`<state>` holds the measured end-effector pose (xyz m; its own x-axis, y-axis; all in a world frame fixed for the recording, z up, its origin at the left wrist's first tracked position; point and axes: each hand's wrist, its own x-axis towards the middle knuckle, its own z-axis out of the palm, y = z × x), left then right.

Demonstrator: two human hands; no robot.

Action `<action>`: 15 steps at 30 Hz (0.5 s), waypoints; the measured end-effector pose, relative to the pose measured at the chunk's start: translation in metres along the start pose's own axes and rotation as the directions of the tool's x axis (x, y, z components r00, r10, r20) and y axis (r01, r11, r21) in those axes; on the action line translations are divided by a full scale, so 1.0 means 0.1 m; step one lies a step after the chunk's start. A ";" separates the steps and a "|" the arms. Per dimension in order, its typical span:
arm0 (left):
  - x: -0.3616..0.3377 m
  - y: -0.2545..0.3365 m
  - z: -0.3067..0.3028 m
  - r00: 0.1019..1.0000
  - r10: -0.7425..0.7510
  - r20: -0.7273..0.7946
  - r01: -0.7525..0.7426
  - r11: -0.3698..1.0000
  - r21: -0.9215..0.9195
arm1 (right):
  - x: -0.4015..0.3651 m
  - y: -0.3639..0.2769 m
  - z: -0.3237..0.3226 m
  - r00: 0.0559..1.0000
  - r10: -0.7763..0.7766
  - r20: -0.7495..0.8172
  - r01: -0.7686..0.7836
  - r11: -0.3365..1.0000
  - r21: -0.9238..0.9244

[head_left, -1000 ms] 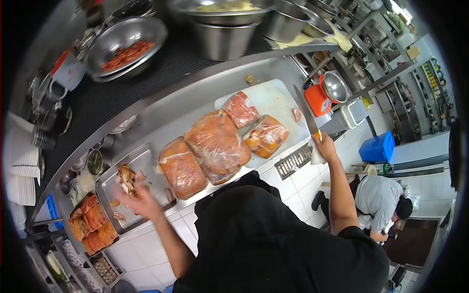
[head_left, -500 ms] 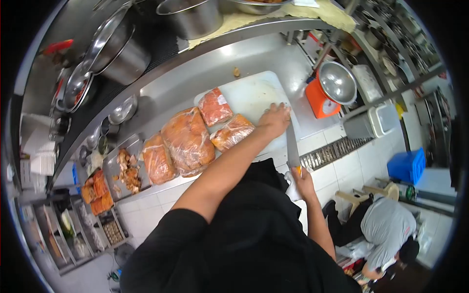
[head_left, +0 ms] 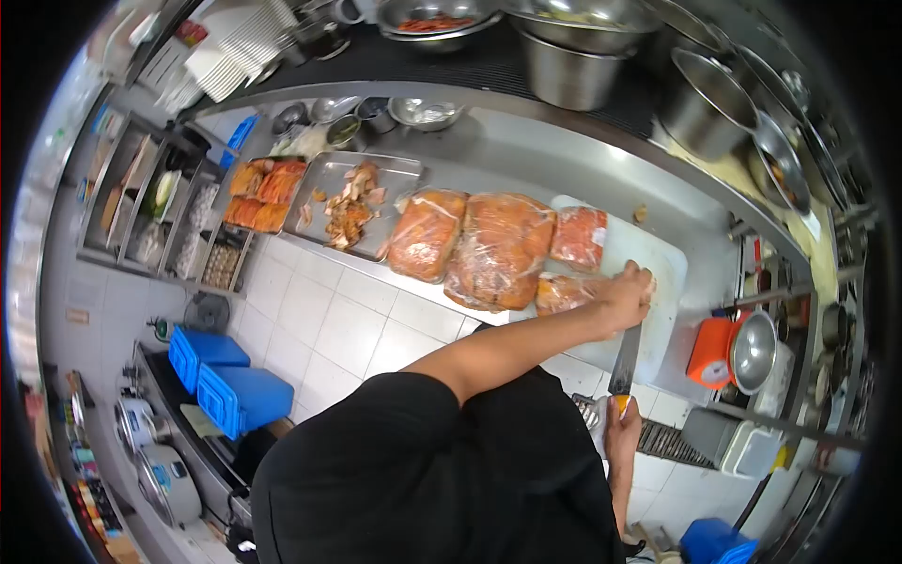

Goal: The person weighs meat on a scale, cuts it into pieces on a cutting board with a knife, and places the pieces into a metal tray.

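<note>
My right hand [head_left: 622, 432] is closed round the yellow handle of a large knife [head_left: 624, 365], its blade pointing up toward the white cutting board [head_left: 662, 273]. Over the board, near the blade's tip, is my left hand [head_left: 629, 296]. Its fingers are curled, and what they hold, if anything, is hidden. Just left of it lies a plastic-wrapped piece of meat [head_left: 562, 293], partly behind my forearm. A smaller wrapped red piece [head_left: 578, 237] sits on the board's upper left. Beside the board are a big wrapped slab of meat [head_left: 501, 249] and another wrapped slab [head_left: 427, 235].
A metal tray [head_left: 393, 169] with cut meat pieces stands further left, beside orange-red meat portions [head_left: 265, 195]. To the right are an orange scale [head_left: 709, 352] and a metal bowl [head_left: 754, 352]. A shelf [head_left: 601, 132] with pots overhangs the counter's back.
The view has swung left, bringing blue bins and cookers into sight and the seated co-worker mostly out. My left hand's spread fingers have curled. The right hand keeps its hold on the knife.
</note>
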<state>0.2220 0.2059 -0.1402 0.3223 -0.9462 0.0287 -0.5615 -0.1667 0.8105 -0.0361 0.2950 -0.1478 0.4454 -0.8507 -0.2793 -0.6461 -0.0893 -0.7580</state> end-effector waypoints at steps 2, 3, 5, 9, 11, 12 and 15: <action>-0.11 -0.35 -0.39 0.948 0.117 -0.297 -0.136 0.990 -0.043 | 0.19 -0.44 0.01 0.991 -0.123 0.052 0.127 0.989 -0.074; -0.18 -0.50 -0.62 0.885 0.168 -0.434 -0.209 0.977 -0.047 | 0.28 -0.71 0.03 0.981 -0.178 0.076 0.186 0.977 -0.108; -0.47 -0.69 -1.31 0.833 0.097 -0.544 -0.157 0.985 -0.065 | 0.49 -1.20 0.17 0.937 -0.292 0.190 0.326 0.927 -0.186; -1.06 -1.51 -2.55 0.604 0.010 -0.797 -0.029 1.000 -0.009 | 0.85 -2.08 0.70 0.781 -0.495 0.380 0.609 0.740 -0.287; -1.39 -1.77 -3.17 0.466 0.041 -0.884 0.131 0.985 0.115 | 0.92 -2.46 0.95 0.733 -0.507 0.453 0.664 0.678 -0.316; -1.55 -2.08 -3.39 0.511 -0.124 -0.851 0.181 0.983 -0.035 | 0.94 -2.59 1.03 0.734 -0.476 0.484 0.659 0.670 -0.342; -2.02 -2.95 -3.84 0.562 -0.130 -0.817 0.310 0.949 0.063 | 1.05 -2.60 1.08 0.757 -0.526 0.388 0.647 0.687 -0.330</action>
<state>0.6154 0.5527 -0.1604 0.8766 -0.2838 0.3886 -0.4804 -0.4691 0.7411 0.2456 0.2848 -0.0440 0.9175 -0.3955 -0.0409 -0.3601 -0.7829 -0.5074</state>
